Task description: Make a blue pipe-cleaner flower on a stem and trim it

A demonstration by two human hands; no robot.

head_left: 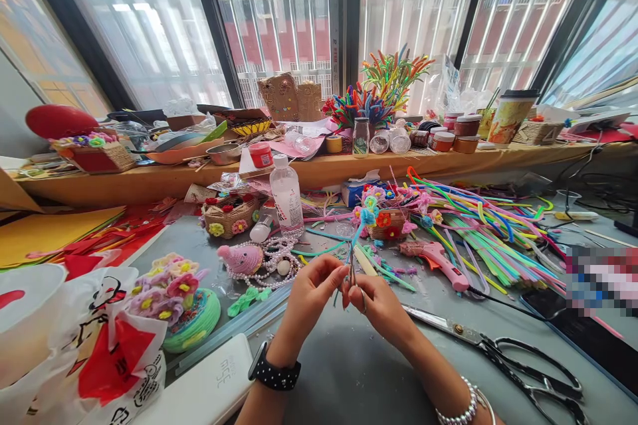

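My left hand [319,282] is closed in a pinch on the thin blue stem of a pipe-cleaner flower [369,212], whose light-blue and green blooms stand above my fingers. Right beside it, my right hand [376,305] is closed on a slim metal tool that looks like small scissors [353,269], pointing upward against the stem. The fingers of both hands nearly touch, and they partly hide the stem's lower end. Behind the flower stands a small woven basket [391,224] trimmed with pipe-cleaner flowers.
Large black-handled scissors [491,345] and a pink glue gun [436,260] lie to the right, near loose pipe cleaners [491,246]. A clear bottle [286,196], bead strings [286,255] and a white power bank [209,382] are leftward. A cluttered ledge [319,172] runs behind.
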